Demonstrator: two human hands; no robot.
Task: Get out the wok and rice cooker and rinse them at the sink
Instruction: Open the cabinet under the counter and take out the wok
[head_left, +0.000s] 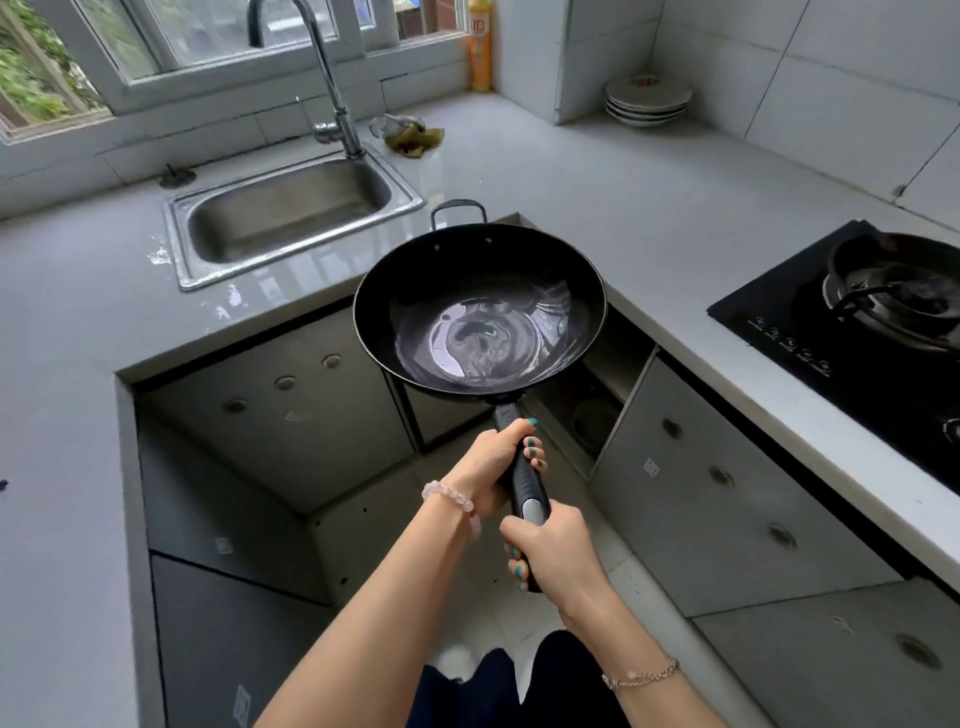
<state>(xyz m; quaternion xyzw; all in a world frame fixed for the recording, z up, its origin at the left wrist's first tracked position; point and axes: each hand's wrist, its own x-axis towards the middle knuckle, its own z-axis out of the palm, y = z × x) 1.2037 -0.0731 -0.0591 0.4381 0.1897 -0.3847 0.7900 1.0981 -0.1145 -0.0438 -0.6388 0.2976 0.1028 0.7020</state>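
- Black wok handle (525, 480) is gripped at its near end by the right hand (553, 548), with the fingers curled fully round it.
- Just beyond, the same handle is wrapped by the left hand (491, 462).
- Held in the air by both hands, the dark wok (478, 306) is seen at the counter's (649, 218) inner corner, near and right of the steel sink (291, 218).
- A stack of plates (647, 101) is seen far right.

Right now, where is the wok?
In the head view the wok is held mid-frame at the inner corner of the counter, right of the sink and left of the stove, its handle gripped by the left hand and right hand.
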